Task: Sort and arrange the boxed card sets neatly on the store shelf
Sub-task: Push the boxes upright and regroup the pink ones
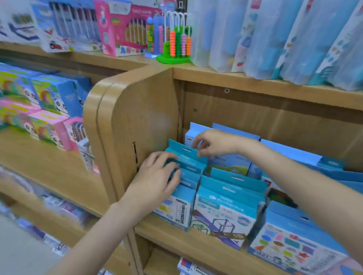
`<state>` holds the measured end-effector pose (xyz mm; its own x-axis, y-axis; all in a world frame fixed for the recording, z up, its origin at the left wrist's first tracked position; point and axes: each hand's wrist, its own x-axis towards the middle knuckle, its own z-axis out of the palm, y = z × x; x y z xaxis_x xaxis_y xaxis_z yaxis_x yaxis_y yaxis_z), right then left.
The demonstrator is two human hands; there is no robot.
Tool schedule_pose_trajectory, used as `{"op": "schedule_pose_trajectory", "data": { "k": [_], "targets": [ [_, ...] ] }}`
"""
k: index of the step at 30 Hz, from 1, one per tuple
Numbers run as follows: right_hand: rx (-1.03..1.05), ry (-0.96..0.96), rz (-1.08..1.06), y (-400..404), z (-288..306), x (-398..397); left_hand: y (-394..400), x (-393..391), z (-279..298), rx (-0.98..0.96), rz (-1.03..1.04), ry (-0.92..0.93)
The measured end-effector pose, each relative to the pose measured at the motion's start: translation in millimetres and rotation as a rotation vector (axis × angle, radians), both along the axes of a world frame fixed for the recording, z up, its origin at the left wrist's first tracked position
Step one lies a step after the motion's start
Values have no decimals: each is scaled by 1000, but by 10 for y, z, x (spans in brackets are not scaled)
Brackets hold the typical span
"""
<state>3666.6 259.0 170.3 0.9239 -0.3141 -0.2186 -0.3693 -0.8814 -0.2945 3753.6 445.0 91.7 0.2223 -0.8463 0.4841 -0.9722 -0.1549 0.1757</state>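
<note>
Several blue boxed card sets (224, 211) with hang tabs stand in rows on a wooden shelf (205, 251), leaning back. My left hand (157, 177) grips the tops of the leftmost row of boxes (177, 208) beside the shelf's side panel. My right hand (213, 143) pinches the teal hang tab of a box (188, 153) further back in that row. A wider box printed with coloured shapes (291, 245) stands at the front right.
A rounded wooden side panel (136, 119) borders the row on the left. The shelf above carries wrapped blue packs (287, 33) and a bead abacus toy (176, 43). Left shelves hold colourful toy boxes (51, 99). More boxes (196, 271) lie below.
</note>
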Motion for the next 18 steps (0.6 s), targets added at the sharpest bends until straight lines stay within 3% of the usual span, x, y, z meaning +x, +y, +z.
{"op": "schedule_pose_trajectory", "data": {
  "k": [4,10,18],
  "targets": [
    [-157,2,-18,-57,-102,128,-16,11,-31,-11,-7,67],
    [-252,-141,-101,-208,3,-85,-31,0,-68,-42,-14,92],
    [-220,-225,-217,-306,164,-502,-29,-16,-71,-64,-8,118]
  ]
}}
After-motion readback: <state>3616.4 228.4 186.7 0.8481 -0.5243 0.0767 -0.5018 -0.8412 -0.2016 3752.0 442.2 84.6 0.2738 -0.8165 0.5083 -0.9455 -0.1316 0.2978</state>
